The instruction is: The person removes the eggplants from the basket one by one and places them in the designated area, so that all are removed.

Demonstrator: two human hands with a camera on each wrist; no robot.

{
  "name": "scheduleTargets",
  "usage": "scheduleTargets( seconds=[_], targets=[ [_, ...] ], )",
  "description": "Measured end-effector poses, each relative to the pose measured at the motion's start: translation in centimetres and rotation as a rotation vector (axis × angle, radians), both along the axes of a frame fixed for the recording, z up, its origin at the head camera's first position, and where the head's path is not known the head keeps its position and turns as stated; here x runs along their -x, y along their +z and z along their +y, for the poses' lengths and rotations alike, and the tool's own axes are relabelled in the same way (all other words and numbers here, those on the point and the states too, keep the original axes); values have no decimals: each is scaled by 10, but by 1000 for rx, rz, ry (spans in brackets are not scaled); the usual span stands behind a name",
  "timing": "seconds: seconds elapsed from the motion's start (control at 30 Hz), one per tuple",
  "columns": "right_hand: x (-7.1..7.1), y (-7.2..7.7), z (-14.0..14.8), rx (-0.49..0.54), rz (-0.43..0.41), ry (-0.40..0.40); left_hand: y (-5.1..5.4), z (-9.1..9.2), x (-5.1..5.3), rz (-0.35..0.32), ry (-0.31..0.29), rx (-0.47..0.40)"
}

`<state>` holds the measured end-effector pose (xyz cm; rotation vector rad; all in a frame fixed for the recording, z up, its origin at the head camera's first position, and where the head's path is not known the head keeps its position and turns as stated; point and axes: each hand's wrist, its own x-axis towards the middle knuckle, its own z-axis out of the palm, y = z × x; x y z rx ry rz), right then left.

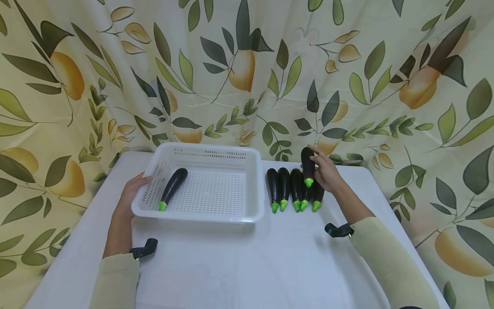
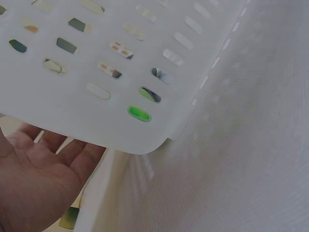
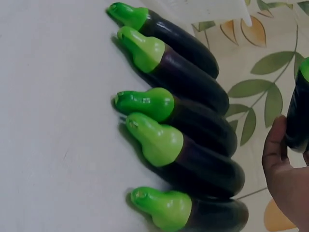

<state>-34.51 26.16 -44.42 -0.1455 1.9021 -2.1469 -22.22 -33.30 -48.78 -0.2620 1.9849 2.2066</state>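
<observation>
In the head view, a white plastic basket [image 1: 216, 218] stands on the table with one eggplant [image 1: 173, 188] inside, toward its left. My left hand [image 1: 128, 195] holds the basket's left side at the rim; in the left wrist view its fingertips are hidden behind the basket wall. Above a row of eggplants [image 1: 273, 189], my right hand [image 1: 326, 171] grips another eggplant [image 1: 307, 165] near the back edge, its green stem end pointing down toward me. The right wrist view shows the row's green caps [image 3: 159, 145], with the held eggplant [image 3: 298, 113] at the right edge.
A white cloth covers the table [image 1: 231, 266]. Behind it hangs a curtain [image 1: 247, 107] printed with leaves and fruit, close to the table's back edge. The eggplant row lies just right of the basket. Dark devices [image 1: 144, 248] are worn at both wrists.
</observation>
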Motion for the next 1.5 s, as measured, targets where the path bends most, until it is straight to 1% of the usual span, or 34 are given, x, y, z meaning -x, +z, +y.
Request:
scheduleTargets(
  seconds=[0.1,0.23,0.4,0.6,0.8,1.03,1.17,1.37,1.5],
  targets=[
    [-1,-1,7,25,-27,-13,0,0,0,-1,-1,8],
    [-4,-1,16,61,-34,-29,0,0,1,4,-5,21],
    [-7,-1,27,36,-38,-51,-1,1,2,13,-4,17],
    [-9,-6,40,-7,3,-96,-2,2,1,12,-6,2],
    [-12,-9,57,-19,15,-135,-3,4,1,13,-15,-2],
    [-16,-13,75,-12,-12,-185,-1,2,1,28,-13,-29],
    [-20,-16,83,-37,-35,-197,0,3,1,37,-17,-43],
    [-24,-24,91,-74,-55,-188,0,3,0,37,-12,-38],
    [-25,-31,95,-144,-60,-184,-1,3,0,38,-8,-48]
  ],
)
